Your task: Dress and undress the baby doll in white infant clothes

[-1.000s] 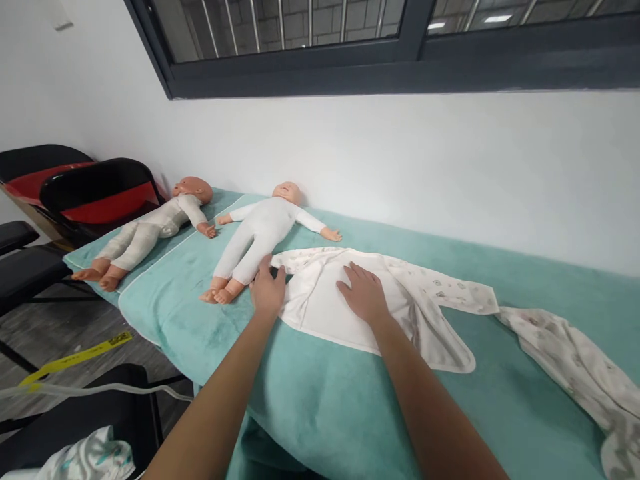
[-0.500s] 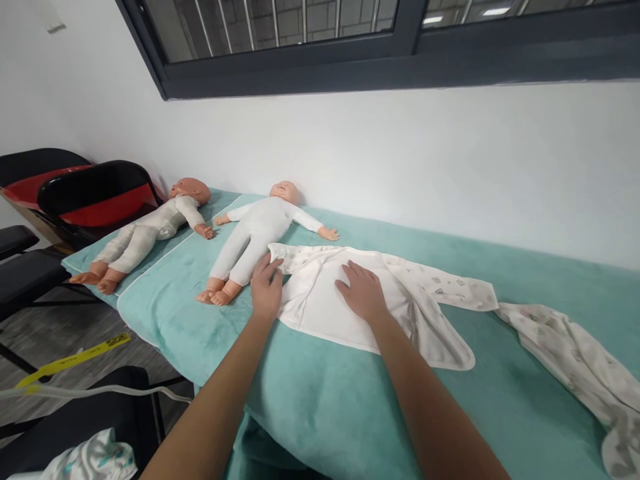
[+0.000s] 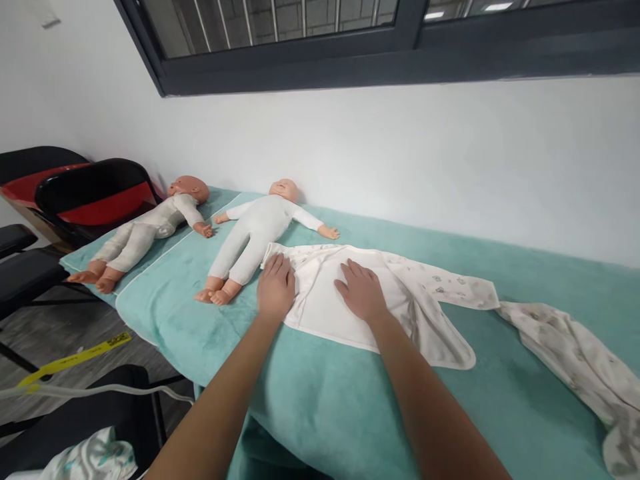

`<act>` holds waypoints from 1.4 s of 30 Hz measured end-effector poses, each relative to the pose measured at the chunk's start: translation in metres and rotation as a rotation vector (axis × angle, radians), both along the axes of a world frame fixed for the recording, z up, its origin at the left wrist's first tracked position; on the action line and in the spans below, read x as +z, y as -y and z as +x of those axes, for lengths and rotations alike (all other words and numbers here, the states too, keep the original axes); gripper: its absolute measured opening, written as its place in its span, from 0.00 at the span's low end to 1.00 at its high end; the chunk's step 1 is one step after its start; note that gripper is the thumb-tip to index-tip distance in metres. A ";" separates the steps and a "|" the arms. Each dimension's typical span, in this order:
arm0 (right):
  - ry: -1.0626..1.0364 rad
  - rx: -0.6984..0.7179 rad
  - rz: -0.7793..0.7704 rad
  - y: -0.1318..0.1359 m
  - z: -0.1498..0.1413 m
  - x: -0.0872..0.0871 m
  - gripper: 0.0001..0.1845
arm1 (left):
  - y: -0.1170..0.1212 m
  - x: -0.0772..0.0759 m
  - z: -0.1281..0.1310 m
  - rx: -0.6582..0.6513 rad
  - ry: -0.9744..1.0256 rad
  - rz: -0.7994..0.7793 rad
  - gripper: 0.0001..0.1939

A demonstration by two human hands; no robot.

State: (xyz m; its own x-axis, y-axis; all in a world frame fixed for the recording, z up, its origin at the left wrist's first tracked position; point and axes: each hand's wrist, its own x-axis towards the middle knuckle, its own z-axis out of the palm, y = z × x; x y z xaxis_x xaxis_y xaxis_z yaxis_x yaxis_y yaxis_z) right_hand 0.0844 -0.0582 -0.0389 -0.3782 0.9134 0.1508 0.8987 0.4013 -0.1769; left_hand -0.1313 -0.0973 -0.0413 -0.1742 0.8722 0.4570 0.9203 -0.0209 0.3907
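Observation:
A white baby shirt [image 3: 320,303] with small prints on its sleeves is spread out on the green cloth, its front laid open. My left hand [image 3: 277,285] rests flat on the shirt's left side, by the left sleeve, with fingers stretched out. On the middle of the shirt lies my right hand [image 3: 361,290], palm down and fingers apart. Just left of the shirt, a baby doll [image 3: 263,223] in a white suit lies on its back, its feet toward me. Neither hand grips anything.
A second baby doll [image 3: 145,233] lies farther left. Printed baby trousers [image 3: 570,343] lie at the right, touching the shirt's right sleeve. The green cloth [image 3: 320,393] covers the table against the wall. Black and red chairs [image 3: 95,193] stand at the left; a crumpled printed cloth [image 3: 90,460] sits lower left.
My left hand has moved right, from the end of the left sleeve onto the shirt's left side, and lies flatter. My right hand stays nearly where it was.

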 end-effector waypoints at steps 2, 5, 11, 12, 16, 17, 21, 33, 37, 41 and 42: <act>0.045 0.058 0.016 0.002 -0.002 -0.002 0.31 | -0.004 -0.002 0.000 0.057 -0.017 -0.070 0.22; 0.080 0.097 0.023 0.005 -0.005 -0.005 0.34 | -0.007 -0.003 0.000 0.099 -0.030 -0.100 0.22; 0.078 -0.011 -0.006 0.014 -0.006 -0.002 0.36 | -0.004 0.000 0.002 0.158 -0.059 -0.115 0.20; 0.081 -0.047 -0.014 0.015 -0.004 -0.001 0.36 | -0.003 0.001 0.002 0.170 -0.067 -0.120 0.20; 0.098 -0.153 -0.020 0.020 0.016 0.001 0.35 | -0.001 0.003 0.003 0.178 -0.083 -0.150 0.20; 0.100 -0.174 -0.017 0.021 0.023 0.001 0.35 | -0.001 0.003 0.003 0.175 -0.081 -0.154 0.20; 0.099 -0.264 -0.002 0.028 0.050 0.001 0.36 | 0.000 0.004 0.001 0.167 -0.050 -0.152 0.21; 0.157 -0.224 -0.037 0.025 0.047 0.003 0.35 | 0.001 0.004 -0.001 0.154 0.089 -0.102 0.19; 0.136 -0.273 -0.091 0.009 0.036 0.006 0.38 | 0.002 0.004 -0.002 0.148 0.127 -0.075 0.18; 0.145 -0.287 -0.091 0.001 0.020 0.005 0.40 | 0.001 0.005 -0.002 0.155 0.151 -0.062 0.17; 0.148 -0.264 -0.085 0.001 0.016 0.004 0.39 | 0.000 0.005 -0.002 0.159 0.154 -0.058 0.17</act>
